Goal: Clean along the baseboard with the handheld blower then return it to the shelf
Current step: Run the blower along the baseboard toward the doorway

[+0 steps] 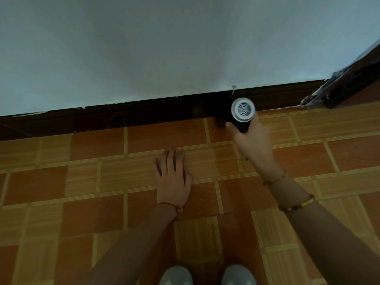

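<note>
1. Nearest the camera, at the bottom edge, the toes of two light grey shoes stand on the tiled floor, which is laid in orange-brown squares with paler striped bands between them.
2. The left forearm reaches forward from the lower left; a red string bracelet circles its wrist.
3. The left hand lies palm down on the tiles, fingers straight and slightly spread, pointing toward the wall and holding nothing.
4. The right forearm comes in from the lower right with two beaded bracelets, one near the wrist and one further up the arm.
5. The right hand is wrapped around the dark handle of the handheld blower, fingers curled about it.
6. The blower's round silver rear grille faces the camera; its front end is aimed at the dark brown baseboard and is lost against it.
7. Above the baseboard rises a pale bluish wall.
8. At far right, a dark door frame meets the baseboard's end.
</note>
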### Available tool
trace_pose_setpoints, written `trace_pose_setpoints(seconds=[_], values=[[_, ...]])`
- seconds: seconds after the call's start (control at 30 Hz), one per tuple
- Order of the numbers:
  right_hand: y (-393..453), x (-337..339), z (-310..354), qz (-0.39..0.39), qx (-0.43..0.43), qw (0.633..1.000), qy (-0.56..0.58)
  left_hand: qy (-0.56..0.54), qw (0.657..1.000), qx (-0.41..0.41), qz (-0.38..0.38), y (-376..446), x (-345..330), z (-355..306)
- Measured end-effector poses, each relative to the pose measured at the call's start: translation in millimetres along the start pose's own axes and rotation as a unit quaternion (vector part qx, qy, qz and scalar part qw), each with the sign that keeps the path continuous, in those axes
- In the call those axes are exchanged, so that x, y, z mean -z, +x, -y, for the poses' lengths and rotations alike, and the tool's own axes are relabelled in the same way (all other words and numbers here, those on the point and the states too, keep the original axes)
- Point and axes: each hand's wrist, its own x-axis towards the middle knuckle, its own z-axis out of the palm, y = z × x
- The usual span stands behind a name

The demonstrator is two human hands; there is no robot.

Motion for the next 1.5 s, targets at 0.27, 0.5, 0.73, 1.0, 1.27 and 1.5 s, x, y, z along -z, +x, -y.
trace_pose_setpoints(seconds=[0.27, 0.5, 0.73, 1.0, 1.27, 1.5], values=[[-3.4, -22.9, 20.9, 0.066, 0.04, 0.997, 0.016, -0.002, 1.0, 0.005, 0.002, 0.7, 0.9, 0.4], [2.7, 0.2, -1.4, 0.003, 0.002, 1.0, 0.006, 0.001, 1.0, 0.004, 0.002, 0.3, 0.1, 0.2], [-9.9, 16.1, -9.9, 0.135, -0.015, 0.991, 0.021, -0.015, 1.0, 0.004, -0.002, 0.0, -0.6, 1.1], [-46.5, 33.5, -5.2, 0.186, 0.014, 0.98, -0.066, -0.014, 1.0, -0.009, 0.009, 0.3, 0.4, 6.6], [-87.4, 39.9, 4.0, 0.424, -0.011, 0.901, -0.091, -0.018, 0.999, -0.037, 0.015, -11.1, 9.2, 17.3], [-88.5, 45.8, -1.1, 0.442, -0.015, 0.893, -0.087, -0.015, 0.999, -0.048, 0.019, -16.3, 12.1, 12.8]])
